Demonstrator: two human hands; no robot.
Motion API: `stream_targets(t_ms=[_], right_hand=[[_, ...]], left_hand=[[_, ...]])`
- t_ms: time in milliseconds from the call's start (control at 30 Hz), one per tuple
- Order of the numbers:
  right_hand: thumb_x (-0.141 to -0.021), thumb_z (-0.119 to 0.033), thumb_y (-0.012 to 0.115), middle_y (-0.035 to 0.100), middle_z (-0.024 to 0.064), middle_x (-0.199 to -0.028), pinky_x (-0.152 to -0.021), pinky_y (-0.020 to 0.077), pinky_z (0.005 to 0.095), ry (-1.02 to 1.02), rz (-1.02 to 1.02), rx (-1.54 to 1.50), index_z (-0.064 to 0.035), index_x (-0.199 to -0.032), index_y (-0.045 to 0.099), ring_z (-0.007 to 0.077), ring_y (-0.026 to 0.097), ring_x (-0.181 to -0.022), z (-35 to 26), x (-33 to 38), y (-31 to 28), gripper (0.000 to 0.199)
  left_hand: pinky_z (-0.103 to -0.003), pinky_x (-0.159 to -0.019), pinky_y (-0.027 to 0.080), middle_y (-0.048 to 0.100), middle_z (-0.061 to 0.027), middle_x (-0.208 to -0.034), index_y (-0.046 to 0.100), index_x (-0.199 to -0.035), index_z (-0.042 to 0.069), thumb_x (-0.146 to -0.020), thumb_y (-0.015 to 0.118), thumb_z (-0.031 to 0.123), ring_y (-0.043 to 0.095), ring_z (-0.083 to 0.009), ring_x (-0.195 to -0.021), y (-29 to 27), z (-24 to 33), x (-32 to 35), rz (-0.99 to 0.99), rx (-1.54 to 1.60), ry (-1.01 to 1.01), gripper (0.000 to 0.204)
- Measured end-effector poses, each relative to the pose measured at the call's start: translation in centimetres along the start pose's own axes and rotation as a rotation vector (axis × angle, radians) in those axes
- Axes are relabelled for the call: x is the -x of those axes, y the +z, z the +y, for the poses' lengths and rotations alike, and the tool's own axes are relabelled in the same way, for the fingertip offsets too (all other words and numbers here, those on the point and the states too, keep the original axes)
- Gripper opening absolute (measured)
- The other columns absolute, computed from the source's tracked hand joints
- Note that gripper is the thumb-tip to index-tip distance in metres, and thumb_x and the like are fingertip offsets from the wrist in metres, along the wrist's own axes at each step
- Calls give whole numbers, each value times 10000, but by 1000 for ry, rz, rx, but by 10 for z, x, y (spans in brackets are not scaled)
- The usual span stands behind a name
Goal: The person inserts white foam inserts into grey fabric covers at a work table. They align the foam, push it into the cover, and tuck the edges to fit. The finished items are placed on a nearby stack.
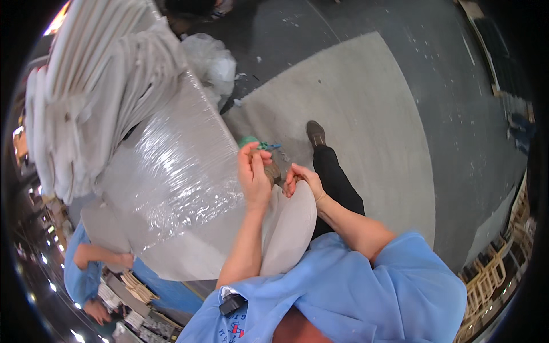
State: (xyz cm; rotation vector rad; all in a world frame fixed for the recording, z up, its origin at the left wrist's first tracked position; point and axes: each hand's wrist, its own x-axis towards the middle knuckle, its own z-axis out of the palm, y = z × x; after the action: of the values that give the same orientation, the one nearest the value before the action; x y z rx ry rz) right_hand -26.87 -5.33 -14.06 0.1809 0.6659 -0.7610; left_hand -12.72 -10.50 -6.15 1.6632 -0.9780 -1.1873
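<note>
My left hand [255, 174] is raised beside the wrapped table edge, its fingers loosely bent and apart; nothing shows between them. Close to its right, my right hand [303, 180] has its fingers curled at the top edge of a pale sheet [293, 231], which looks like foam or packing paper. That sheet bulges out between my forearms and hangs against my front. Left of my left hand lies a broad flat surface [171, 183] covered in shiny clear film. Behind my left hand, a brown thing [274, 171] is partly hidden, and I cannot make out its kind.
Thick whitish folded padding [108, 97] is heaped at the upper left. Crumpled clear plastic [210, 66] sits beside it. A green and blue item [251, 142] lies near the floor. A co-worker's arm [103, 256] in a blue sleeve reaches in at lower left. Wooden frames [486, 274] stand at right.
</note>
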Motion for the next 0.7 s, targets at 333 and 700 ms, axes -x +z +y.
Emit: stream_targets(t_ms=[333,700], right_hand=[[-1110,-497,444,544,35,-531,-599,448,324,40,-424,105,-128,-741,660,186,499,-531,12,0,94,564],[-1052,-542,561,667,49,-877,-800,531,326,353,-459,1228,-98,-1144,696,171,631,-864,-11,-11,182,473]], left_hand=[[-303,-784,502,663,-36,-958,678,-1127,18,-1033,659,269,600,-140,-833,-151,-45,198,152,-477,-197,268],[-380,-749,498,677,-135,-849,661,-1017,29,-1006,673,361,618,-262,-781,-171,-44,230,612,-237,-199,332]])
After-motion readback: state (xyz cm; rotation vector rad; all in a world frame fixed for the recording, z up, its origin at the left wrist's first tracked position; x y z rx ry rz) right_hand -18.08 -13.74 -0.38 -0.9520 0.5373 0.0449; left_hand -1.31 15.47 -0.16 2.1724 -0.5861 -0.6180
